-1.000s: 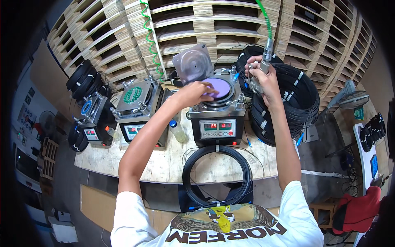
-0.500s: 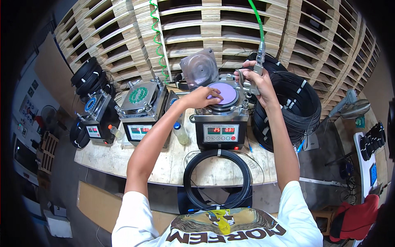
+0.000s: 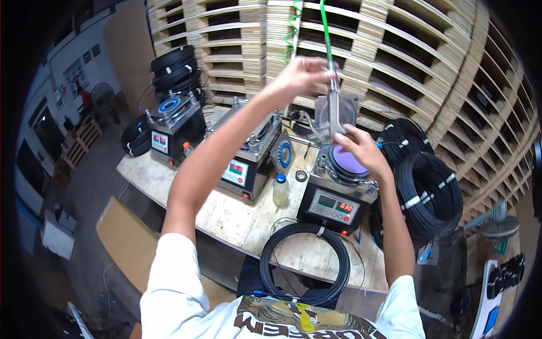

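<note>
Metal air gun (image 3: 333, 107) is extending toward 12 o'clock; right hand (image 3: 366, 151) is touching its lower end, blurred left hand (image 3: 307, 76) is overlapping its top; whether fingers are gripping cannot be told.

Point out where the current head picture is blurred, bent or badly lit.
Head view: left grip and metal tool look smeared, probably by motion; head view: pallets and bench edges bow toward the rim; head view: corners fall to black, while the nearest panel glows red.
</note>
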{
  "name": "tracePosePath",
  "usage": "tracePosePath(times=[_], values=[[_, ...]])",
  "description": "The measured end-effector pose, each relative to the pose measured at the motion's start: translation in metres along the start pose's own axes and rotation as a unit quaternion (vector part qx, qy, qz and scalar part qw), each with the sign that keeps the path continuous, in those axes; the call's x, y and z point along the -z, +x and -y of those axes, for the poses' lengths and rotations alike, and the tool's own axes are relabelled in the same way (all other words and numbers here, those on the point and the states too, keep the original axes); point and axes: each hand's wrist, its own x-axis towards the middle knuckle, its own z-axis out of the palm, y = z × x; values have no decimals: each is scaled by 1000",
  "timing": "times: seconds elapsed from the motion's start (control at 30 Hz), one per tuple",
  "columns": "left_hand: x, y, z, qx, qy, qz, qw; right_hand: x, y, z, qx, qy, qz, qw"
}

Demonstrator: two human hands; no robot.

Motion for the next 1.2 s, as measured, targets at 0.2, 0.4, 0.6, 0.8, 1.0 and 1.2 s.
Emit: tracePosePath(times=[0.2,0.4,0.6,0.8,1.0,1.2], values=[[129,95,9,-18,143,-203,968,27,-36,-10,-30,-67,-91,993],[186,163,91,68,223,-340,911,37,-67,-36,-71,-91,-118,986],[231,182,176,73,302,-456,834,28,-69,-32,-111,-65,-141,982],[237,183,196,92,236,-422,870,29,-73,-35,-113,-56,-179,976],[217,154,166,131,485,-316,805,23,-80,-39,-99,-49,-191,975],[135,50,122,54,481,-172,858,26,-85,-47,-77,-78,-215,970]])
